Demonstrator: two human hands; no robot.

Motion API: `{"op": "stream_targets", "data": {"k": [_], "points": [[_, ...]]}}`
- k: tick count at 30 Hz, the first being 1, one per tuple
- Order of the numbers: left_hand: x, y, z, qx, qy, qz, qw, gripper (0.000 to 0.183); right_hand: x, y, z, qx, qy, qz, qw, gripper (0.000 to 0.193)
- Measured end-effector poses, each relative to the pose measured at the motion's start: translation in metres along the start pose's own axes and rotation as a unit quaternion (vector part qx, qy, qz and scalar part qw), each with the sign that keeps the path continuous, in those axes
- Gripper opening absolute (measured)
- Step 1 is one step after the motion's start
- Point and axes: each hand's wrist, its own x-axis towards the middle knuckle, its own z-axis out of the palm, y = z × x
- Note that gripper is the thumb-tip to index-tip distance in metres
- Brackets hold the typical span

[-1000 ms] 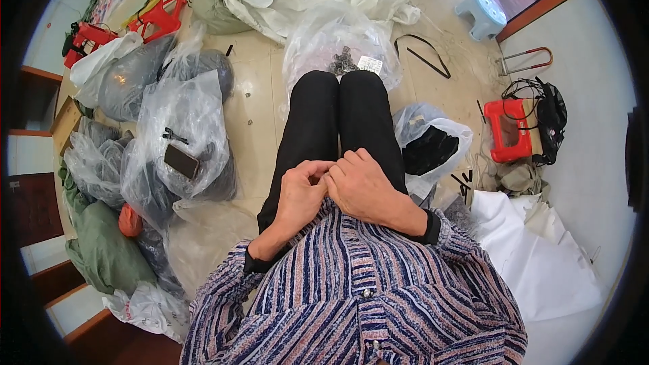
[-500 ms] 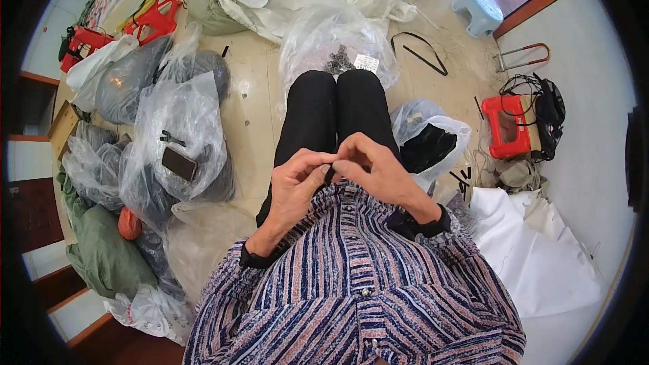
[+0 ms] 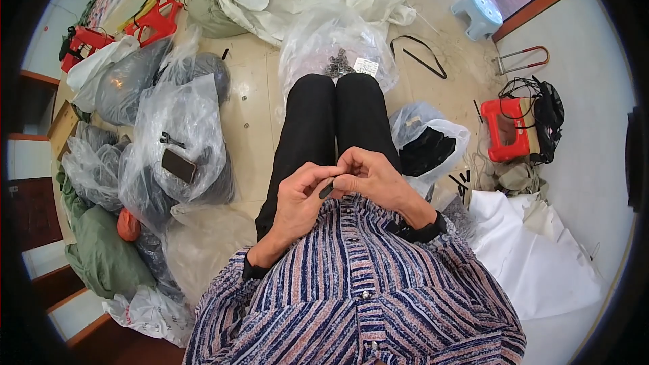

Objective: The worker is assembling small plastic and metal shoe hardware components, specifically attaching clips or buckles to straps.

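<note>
Above my lap, my left hand (image 3: 299, 200) and my right hand (image 3: 378, 179) meet fingertip to fingertip. Between them they pinch a small black strip (image 3: 327, 190), most of it covered by the fingers. Both hands are closed on it. Just beyond my knees a clear plastic bag (image 3: 304, 47) lies spread on the floor, bearing a pile of small dark metal pieces (image 3: 339, 64) and a white label (image 3: 366, 66). Beside my right thigh stands a whitish plastic bag (image 3: 460, 136) with black pieces (image 3: 430, 151) inside.
Filled plastic bags crowd my left, a phone (image 3: 179, 165) on one. Red stools (image 3: 155, 21) stand far left, another red stool (image 3: 506, 130) at right, a light blue stool (image 3: 478, 15) far right. A black strap (image 3: 422, 56) and white sheeting (image 3: 520, 257) lie to the right.
My hands have shifted slightly, with the right thumb now nearer the left fingers. The black strip has tilted and shows more of its end.
</note>
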Motion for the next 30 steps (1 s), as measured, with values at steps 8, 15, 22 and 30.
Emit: {"op": "stream_targets", "data": {"k": [8, 15, 22, 30], "points": [[-0.004, -0.005, -0.002, 0.105, -0.027, -0.015, 0.994, 0.020, -0.006, 0.026, -0.008, -0.058, -0.018, 0.007, 0.998, 0.015], [-0.007, -0.002, -0.001, 0.044, -0.073, -0.052, 0.995, 0.025, -0.013, 0.011, -0.004, -0.117, 0.046, 0.020, 0.992, 0.014], [0.002, 0.015, 0.001, -0.076, -0.073, -0.061, 0.993, 0.044, -0.007, -0.007, 0.000, -0.179, 0.077, -0.025, 0.980, 0.016], [0.008, 0.001, 0.005, -0.129, -0.036, -0.069, 0.989, 0.027, -0.016, -0.015, 0.008, -0.114, 0.145, -0.027, 0.983, 0.017]]}}
